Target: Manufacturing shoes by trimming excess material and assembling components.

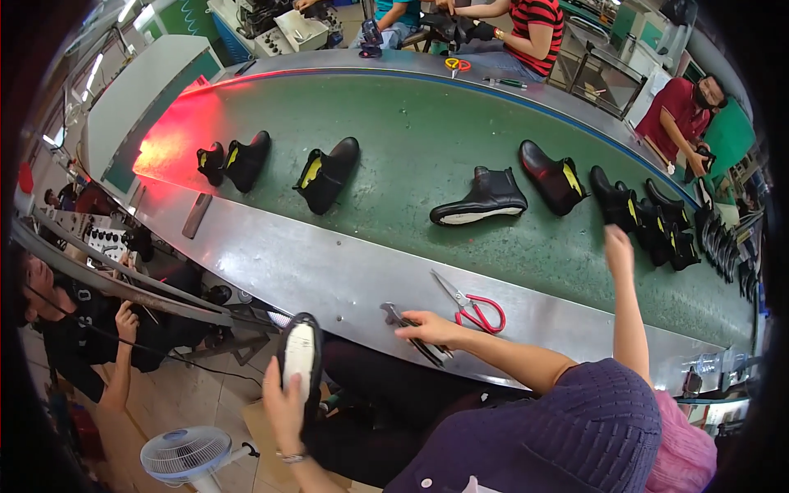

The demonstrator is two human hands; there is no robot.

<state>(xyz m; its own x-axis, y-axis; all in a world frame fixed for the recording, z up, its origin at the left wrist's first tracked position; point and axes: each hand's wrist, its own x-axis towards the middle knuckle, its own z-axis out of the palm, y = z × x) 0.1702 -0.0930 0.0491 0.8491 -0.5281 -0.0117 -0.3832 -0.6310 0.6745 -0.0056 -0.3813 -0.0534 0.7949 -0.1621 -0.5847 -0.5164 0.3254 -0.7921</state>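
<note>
The black ankle boot with a flat white sole (299, 349) is gripped by the left hand (283, 411), off the near edge of the green-topped, steel-rimmed bench (271, 259). The grip of the right hand (430, 328) is closed around dark-handled metal pincers (425, 351), held apart from the boot. Work on this boot appears to be in progress; completed operations cannot be determined. Red-handled metal scissors (478, 312) are placed beside the right forearm. Beyond, black boots with yellow linings (327, 175) are set out, apparently remaining for handling. Rightward reach is obstructed by a co-worker's bare forearm (628, 304).
</note>
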